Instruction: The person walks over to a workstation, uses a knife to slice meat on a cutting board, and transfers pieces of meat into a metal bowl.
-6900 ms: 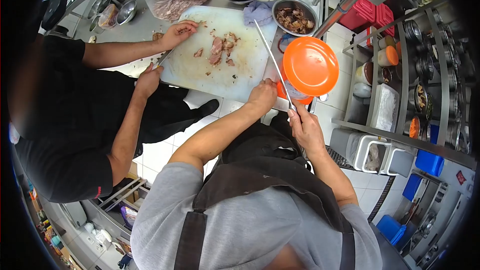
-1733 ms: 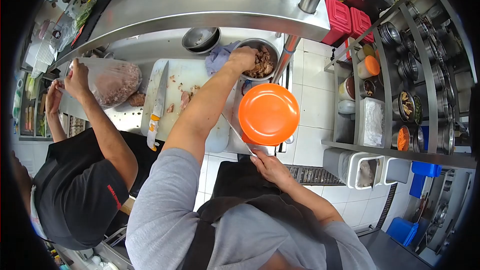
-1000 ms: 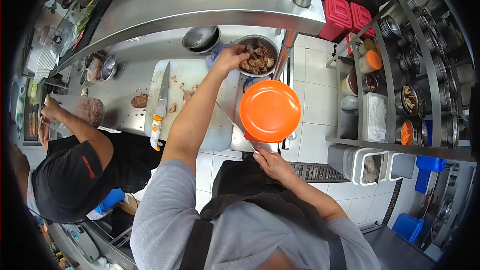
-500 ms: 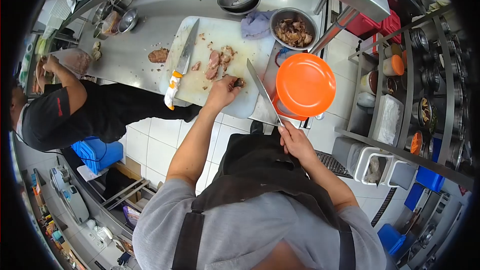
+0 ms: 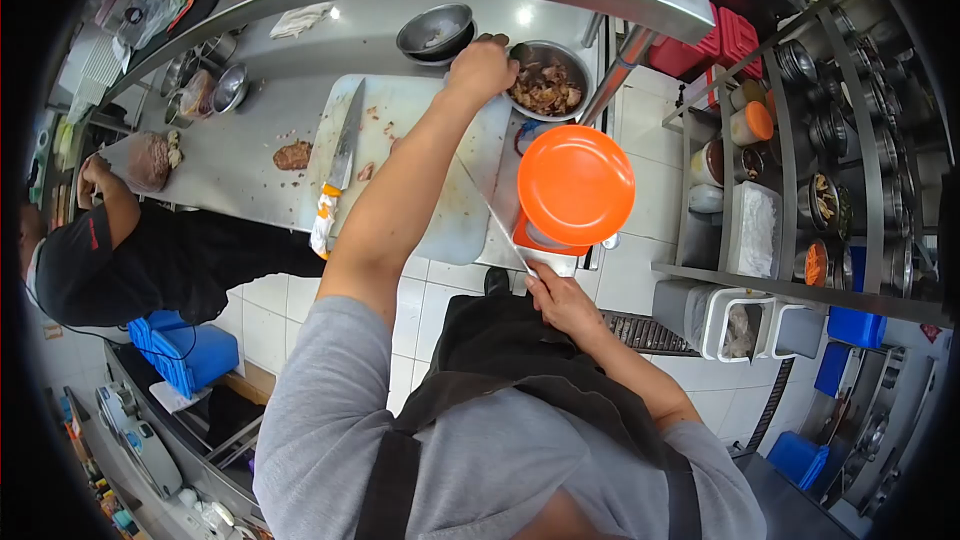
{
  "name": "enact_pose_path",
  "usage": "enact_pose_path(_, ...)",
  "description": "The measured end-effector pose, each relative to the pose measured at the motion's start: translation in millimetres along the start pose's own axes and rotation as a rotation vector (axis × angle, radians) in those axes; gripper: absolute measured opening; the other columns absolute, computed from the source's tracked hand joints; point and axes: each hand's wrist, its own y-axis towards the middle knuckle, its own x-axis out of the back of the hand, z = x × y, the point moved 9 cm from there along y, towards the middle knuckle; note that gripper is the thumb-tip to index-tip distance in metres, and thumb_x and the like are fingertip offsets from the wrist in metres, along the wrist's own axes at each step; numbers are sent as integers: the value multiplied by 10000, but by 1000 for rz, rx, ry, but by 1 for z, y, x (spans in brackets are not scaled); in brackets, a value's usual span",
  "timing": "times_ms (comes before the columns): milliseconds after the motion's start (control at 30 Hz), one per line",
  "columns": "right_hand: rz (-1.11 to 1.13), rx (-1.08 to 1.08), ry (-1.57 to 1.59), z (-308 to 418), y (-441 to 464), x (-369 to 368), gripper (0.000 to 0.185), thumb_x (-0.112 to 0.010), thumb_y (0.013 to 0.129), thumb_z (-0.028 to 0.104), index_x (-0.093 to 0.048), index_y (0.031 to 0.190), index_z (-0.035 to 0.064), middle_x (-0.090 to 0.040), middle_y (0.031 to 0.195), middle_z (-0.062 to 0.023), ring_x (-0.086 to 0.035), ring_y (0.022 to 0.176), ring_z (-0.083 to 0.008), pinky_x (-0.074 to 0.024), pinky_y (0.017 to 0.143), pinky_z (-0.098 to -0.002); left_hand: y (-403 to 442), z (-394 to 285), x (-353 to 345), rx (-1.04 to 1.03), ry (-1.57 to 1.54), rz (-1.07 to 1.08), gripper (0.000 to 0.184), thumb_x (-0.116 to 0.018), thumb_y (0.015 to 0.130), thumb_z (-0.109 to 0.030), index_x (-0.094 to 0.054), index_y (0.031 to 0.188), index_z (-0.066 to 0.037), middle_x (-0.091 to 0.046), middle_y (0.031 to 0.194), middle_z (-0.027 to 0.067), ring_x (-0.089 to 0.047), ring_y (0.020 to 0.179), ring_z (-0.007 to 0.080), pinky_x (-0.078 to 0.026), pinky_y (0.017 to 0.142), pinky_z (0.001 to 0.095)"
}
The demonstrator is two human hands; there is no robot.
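Bowl (image 5: 552,88) sits near counter's (image 5: 250,140) right edge; left hand (image 5: 482,70) over bowl's rim, grip unclear; right hand (image 5: 562,301) grips knife (image 5: 495,212).

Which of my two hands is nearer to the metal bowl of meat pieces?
Left. Your left hand is by the rim of the metal bowl; your right hand is farther, near the orange plate, holding a knife.

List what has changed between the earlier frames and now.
The left hand has moved forward from the cutting board to the meat bowl. The co-worker let go of the orange-and-white-handled knife, now on the board, and moved left; the bag of meat also went left. Unchanged: right hand gripping its knife, orange plate beside the board.
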Motion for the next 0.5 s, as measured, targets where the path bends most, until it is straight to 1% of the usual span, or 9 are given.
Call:
enact_pose_path(33, -7, 0, 1, 0, 0, 1, 456, -467, 1010, 371, -527, 1305, 29, -628, 693, -179, -651, 688, -346, -504, 708, -441, 12, -4, -15, -15, 173, 32, 367, -669, 787, -211, -665, 1112, -40, -697, 1041, 184, -672, 981, 332, -546, 845, 417)
enact_pose_path(67, 0, 6, 3, 0, 0, 2, 458, -465, 1010, 373, -528, 1304, 28, -637, 716, -191, -656, 723, -361, -502, 731, -451, 20, -5, -29, -21, 172, 29, 367, -669, 787, -211, -665, 1112, -40, -697, 1041, 184, -672, 981, 332, -546, 845, 417)
enact_pose_path(100, 9, 12, 4, 0, 0, 3, 460, -462, 1010, 374, -528, 1303, 26, -646, 739, -202, -662, 758, -376, -501, 754, -461, 23, -4, -63, -72, 204, 169, 369, -654, 787, -201, -668, 1125, -53, -684, 1088, 182, -661, 1017, 330, -541, 871, 421)
enact_pose_path(133, 2, 13, -12, -1, 0, 4, 459, -461, 1010, 371, -530, 1299, 21, -668, 861, -252, -654, 891, -423, -490, 830, -477, 23, -18, -77, -121, 237, 309, 374, -640, 787, -191, -672, 1138, -66, -672, 1135, 181, -651, 1053, 328, -535, 898, 425)
enact_pose_path(167, 0, 16, -13, -2, 1, 5, 459, -461, 1010, 371, -530, 1299, 21, -668, 861, -252, -654, 891, -423, -490, 830, -477, 21, -17, -99, 29, 316, 545, 400, -608, 797, -189, -669, 1181, -93, -644, 1212, 173, -618, 1127, 326, -510, 944, 425)
enact_pose_path(233, 8, 31, -18, -2, 2, 8, 457, -458, 1010, 369, -529, 1300, 23, -660, 984, -285, -627, 988, -448, -478, 885, -480, 15, -13, -133, 79, 308, 646, 431, -635, 812, -177, -617, 1232, -83, -608, 1281, 166, -570, 1222, 288, -486, 1002, 400)
enact_pose_path(333, 15, 50, -38, 4, 1, 14, 427, -462, 1012, 343, -539, 1283, 22, -648, 1040, -292, -616, 1011, -448, -478, 891, -477, 3, -27, -149, -95, 192, 477, 428, -628, 815, -179, -617, 1239, -117, -593, 1308, 155, -571, 1220, 285, -469, 1020, 400)
enact_pose_path(433, 27, 56, -35, 6, 3, 19, 399, -467, 1013, 320, -546, 1269, 24, -652, 1006, -294, -621, 974, -457, -484, 872, -484, 2, -23, -154, 34, 215, 540, 439, -624, 814, -188, -609, 1249, -127, -583, 1323, 140, -583, 1202, 289, -459, 1026, 402)
enact_pose_path(500, 54, 60, -18, 2, 4, 18, 393, -467, 1014, 319, -547, 1269, 31, -655, 953, -298, -624, 946, -464, -486, 858, -491, 2, -25, -152, 19, 238, 559, 436, -626, 813, -195, -611, 1245, -135, -587, 1312, 140, -587, 1195, 289, -467, 1015, 404)
